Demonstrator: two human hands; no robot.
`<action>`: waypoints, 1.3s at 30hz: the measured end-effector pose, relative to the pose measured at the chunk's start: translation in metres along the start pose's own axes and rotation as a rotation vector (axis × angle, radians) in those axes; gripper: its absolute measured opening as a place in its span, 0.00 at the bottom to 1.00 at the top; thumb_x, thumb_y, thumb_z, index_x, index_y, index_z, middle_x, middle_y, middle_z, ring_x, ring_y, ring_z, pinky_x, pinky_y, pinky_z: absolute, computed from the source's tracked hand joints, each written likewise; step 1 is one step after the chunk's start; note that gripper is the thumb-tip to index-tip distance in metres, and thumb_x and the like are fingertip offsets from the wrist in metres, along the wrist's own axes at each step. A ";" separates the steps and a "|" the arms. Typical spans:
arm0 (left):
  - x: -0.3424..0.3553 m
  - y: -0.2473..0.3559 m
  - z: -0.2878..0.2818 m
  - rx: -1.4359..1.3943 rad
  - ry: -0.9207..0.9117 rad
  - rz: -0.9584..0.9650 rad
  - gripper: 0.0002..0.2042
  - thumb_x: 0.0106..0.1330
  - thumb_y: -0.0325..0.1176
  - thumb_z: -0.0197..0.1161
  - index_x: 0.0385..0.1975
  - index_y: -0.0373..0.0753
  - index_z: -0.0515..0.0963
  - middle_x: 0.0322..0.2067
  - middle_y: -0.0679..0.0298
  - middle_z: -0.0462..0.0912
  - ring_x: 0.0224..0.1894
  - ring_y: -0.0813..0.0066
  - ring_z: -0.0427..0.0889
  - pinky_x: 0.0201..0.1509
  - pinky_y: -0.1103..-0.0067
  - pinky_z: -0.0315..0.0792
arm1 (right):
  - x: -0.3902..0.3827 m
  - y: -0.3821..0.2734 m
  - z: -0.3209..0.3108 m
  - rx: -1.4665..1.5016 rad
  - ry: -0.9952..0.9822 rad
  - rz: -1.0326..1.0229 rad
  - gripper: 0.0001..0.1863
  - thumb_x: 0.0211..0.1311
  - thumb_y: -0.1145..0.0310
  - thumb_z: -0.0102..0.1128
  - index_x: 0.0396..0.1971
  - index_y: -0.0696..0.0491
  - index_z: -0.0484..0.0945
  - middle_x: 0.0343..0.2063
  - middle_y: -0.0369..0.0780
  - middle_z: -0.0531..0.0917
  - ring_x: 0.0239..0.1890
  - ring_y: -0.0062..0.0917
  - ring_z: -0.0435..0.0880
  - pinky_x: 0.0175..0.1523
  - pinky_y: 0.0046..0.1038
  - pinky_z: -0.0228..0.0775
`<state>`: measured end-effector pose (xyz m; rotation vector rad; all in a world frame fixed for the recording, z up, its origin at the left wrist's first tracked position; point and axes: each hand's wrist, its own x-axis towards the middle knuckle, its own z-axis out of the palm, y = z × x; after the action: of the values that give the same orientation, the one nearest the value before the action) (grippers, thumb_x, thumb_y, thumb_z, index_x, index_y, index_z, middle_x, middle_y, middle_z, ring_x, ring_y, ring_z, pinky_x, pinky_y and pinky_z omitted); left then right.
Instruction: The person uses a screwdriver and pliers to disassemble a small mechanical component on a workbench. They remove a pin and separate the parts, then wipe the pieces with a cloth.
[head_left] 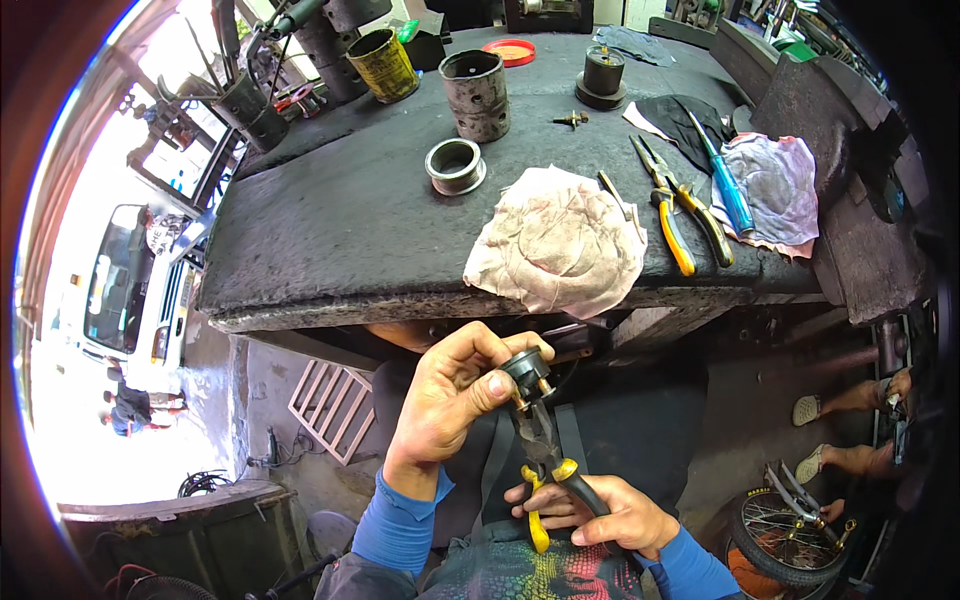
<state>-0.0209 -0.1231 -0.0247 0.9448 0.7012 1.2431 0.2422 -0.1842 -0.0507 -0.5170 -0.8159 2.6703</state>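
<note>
My left hand point(450, 400) holds a small round black part point(523, 368) with brass-coloured pins, pinched between thumb and fingers. The jaws of black-and-yellow pliers point(538, 440) meet the underside of that part near a pin. My right hand point(610, 515) grips the pliers' spread handles low in the frame, palm upward. On the bench point(330, 250) above my hands lie a crumpled pale cloth point(555, 240), long-nose pliers point(680, 225), a blue-handled tool point(735, 195), a stained cloth point(775, 185) and a metal ring point(455, 165).
Metal cylinders point(475, 95), a yellow tin point(383, 65) and a red lid point(508, 52) stand farther back. Below right are another person's legs point(850, 460) and a bicycle wheel point(775, 535). A wooden slatted frame point(330, 410) is at lower left, a white vehicle point(140, 280) outside.
</note>
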 end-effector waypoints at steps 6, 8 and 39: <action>-0.001 -0.001 -0.004 0.003 -0.014 -0.015 0.19 0.69 0.42 0.75 0.44 0.36 0.76 0.56 0.37 0.82 0.47 0.64 0.89 0.58 0.68 0.81 | -0.001 -0.006 -0.001 0.020 -0.052 0.005 0.37 0.59 0.69 0.70 0.69 0.64 0.71 0.72 0.52 0.70 0.73 0.42 0.73 0.79 0.44 0.63; 0.000 -0.001 -0.004 -0.003 -0.026 -0.016 0.18 0.69 0.41 0.75 0.43 0.36 0.76 0.56 0.39 0.82 0.48 0.65 0.88 0.58 0.69 0.80 | -0.001 -0.001 -0.006 0.024 -0.053 0.004 0.31 0.60 0.69 0.70 0.63 0.63 0.75 0.69 0.51 0.72 0.71 0.40 0.75 0.77 0.44 0.66; 0.000 -0.003 0.022 -0.147 0.285 0.096 0.10 0.79 0.37 0.62 0.43 0.35 0.77 0.53 0.43 0.86 0.41 0.70 0.87 0.44 0.75 0.82 | 0.007 -0.218 -0.036 -2.113 1.431 -0.789 0.16 0.62 0.71 0.70 0.49 0.58 0.81 0.49 0.50 0.81 0.52 0.48 0.79 0.58 0.45 0.71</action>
<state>-0.0005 -0.1282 -0.0173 0.6932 0.7815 1.5112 0.2903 0.0088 0.0468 -1.4792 -1.9916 -0.3666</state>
